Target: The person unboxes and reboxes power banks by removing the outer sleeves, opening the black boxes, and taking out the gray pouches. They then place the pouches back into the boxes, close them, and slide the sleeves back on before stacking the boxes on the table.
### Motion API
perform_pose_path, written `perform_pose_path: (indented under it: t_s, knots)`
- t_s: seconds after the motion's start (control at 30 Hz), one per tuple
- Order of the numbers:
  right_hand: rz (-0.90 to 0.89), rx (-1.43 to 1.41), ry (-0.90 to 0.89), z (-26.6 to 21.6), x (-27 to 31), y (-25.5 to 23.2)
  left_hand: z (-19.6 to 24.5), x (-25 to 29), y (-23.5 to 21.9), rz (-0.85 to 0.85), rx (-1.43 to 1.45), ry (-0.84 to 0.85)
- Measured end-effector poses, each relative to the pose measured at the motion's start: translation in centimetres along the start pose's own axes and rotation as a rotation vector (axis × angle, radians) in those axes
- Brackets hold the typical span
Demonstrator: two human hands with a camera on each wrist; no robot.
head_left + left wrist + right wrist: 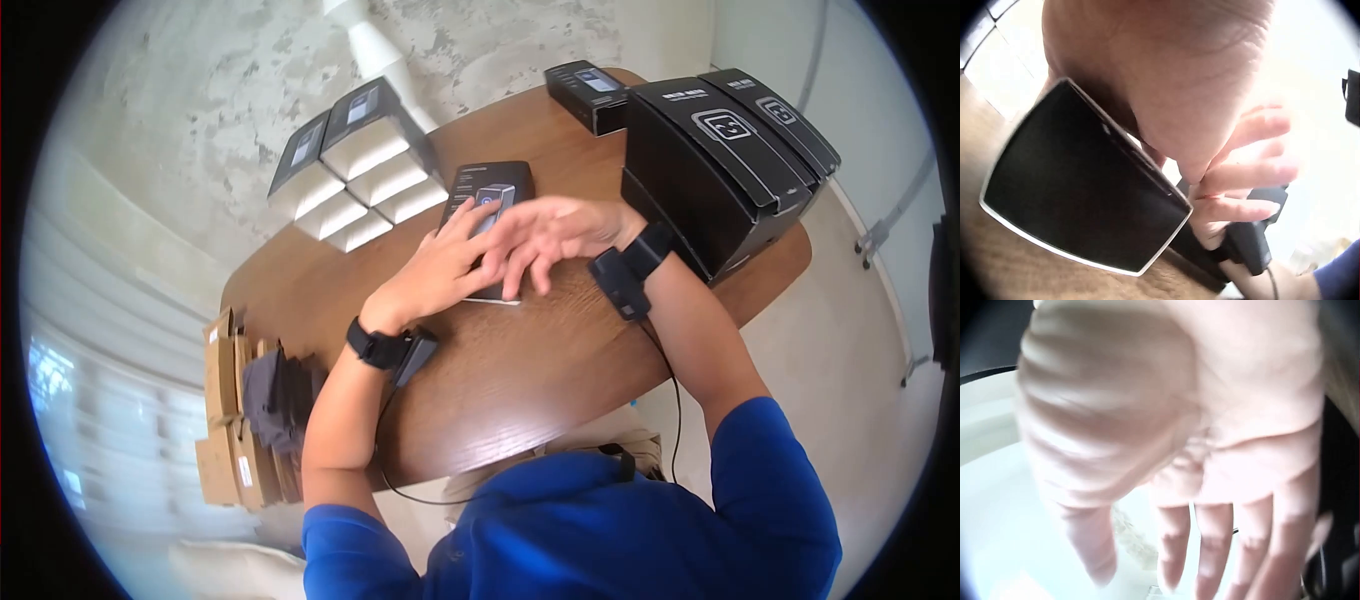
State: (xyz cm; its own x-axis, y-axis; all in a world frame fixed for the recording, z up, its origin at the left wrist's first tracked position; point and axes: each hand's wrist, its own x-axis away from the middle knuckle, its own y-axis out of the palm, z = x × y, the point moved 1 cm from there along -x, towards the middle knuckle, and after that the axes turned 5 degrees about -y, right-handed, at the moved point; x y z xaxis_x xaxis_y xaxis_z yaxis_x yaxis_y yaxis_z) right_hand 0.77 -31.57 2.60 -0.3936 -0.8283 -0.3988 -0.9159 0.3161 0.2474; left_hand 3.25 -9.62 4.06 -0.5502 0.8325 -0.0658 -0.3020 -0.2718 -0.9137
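Note:
A black printed box (490, 180) lies on the table in front of the person, a picture of a device on its top. The left hand (435, 275) rests across that box with its fingers stretched out; the left wrist view shows its palm side above the dark end face of the box (1079, 181). Just right of it the right hand (560, 235) is held over the box, fingers loosely spread and nothing in them. Its fingertips overlap the left hand in the head view. The right wrist view shows the bare palm (1179, 431), somewhat blurred.
Two large black boxes (690, 190) stand at the right, with a smaller black box (588, 95) behind them. Several boxes with white open ends (360, 190) are stacked at the far left. Brown cardboard (222, 380) and dark cloth (275, 400) sit beside the table's left edge (250, 300).

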Motion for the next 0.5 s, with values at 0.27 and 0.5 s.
perform_pose_path:
  t_s: [0.27, 0.5]
  knots:
    - [1.136, 0.676, 0.161, 2.7, -0.3, -3.7, 3.1, 9.5, -2.3, -0.088, 0.066, -0.079]
    - [0.995, 0.746, 0.070, 4.1, -1.2, -2.7, -1.4, 12.7, 1.8, 0.573, 0.713, -0.628]
